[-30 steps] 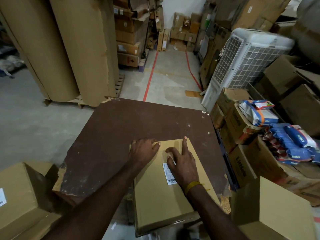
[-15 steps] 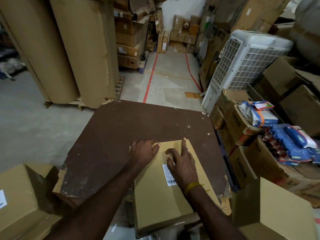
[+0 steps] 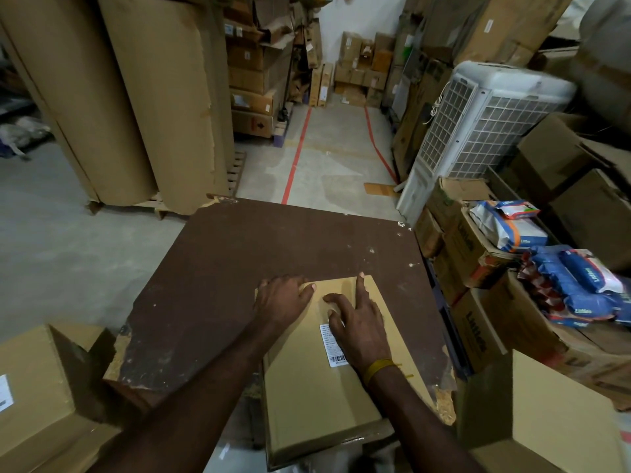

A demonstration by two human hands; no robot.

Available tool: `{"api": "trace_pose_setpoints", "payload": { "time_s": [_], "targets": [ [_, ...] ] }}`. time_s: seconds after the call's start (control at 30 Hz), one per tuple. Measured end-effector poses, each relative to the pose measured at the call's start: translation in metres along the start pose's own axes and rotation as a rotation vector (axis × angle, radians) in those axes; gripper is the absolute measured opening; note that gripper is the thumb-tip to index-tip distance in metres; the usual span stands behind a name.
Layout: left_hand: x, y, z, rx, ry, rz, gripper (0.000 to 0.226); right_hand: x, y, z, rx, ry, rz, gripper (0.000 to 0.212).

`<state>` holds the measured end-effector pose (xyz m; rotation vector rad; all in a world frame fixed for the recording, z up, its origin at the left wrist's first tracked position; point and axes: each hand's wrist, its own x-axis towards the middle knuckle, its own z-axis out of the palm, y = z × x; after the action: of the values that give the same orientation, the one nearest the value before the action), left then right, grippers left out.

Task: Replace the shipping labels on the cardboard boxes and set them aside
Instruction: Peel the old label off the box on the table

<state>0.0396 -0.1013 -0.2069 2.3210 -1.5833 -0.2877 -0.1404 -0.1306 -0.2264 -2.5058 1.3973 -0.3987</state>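
Cardboard box (image 3: pixel 317 387) flat at lower centre, left hand (image 3: pixel 281 297) pressing far corner, right hand (image 3: pixel 358 324) spread flat over shipping label (image 3: pixel 333 346)

"Little" on blue packs (image 3: pixel 587 285), barcode label (image 3: pixel 333 346) print illegible

A dim storeroom has a grey concrete floor (image 3: pixel 61 254) with two red lines (image 3: pixel 296 158) running toward a white far wall (image 3: pixel 351 18). Tall brown paper rolls (image 3: pixel 136 97) stand on a wooden pallet (image 3: pixel 235 172) at the far left, with stacked cartons (image 3: pixel 252 80) beyond them. On the right, a white air cooler (image 3: pixel 478 131) leans among piled cartons, some holding blue and white packets (image 3: pixel 577 285), beside the chipped dark brown counter (image 3: pixel 273 244).
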Motion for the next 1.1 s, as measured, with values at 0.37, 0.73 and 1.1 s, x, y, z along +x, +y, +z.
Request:
{"api": "trace_pose_setpoints", "payload": {
  "time_s": [0.37,0.73,1.1],
  "targets": [
    [0.0002,-0.0001,0.0005,-0.002,-0.009,-0.006,0.045,0.0004,0.001,0.0019,-0.002,-0.01,0.01,0.031],
    [-0.0011,0.0004,-0.0004,0.012,0.008,0.002,0.043,-0.0026,-0.0002,-0.0007,0.019,-0.013,0.019,0.027],
    [-0.0012,-0.0002,-0.0006,0.014,0.004,-0.002,0.043,-0.002,0.0013,0.0003,0.014,0.0,-0.004,0.025]
  ]
}}
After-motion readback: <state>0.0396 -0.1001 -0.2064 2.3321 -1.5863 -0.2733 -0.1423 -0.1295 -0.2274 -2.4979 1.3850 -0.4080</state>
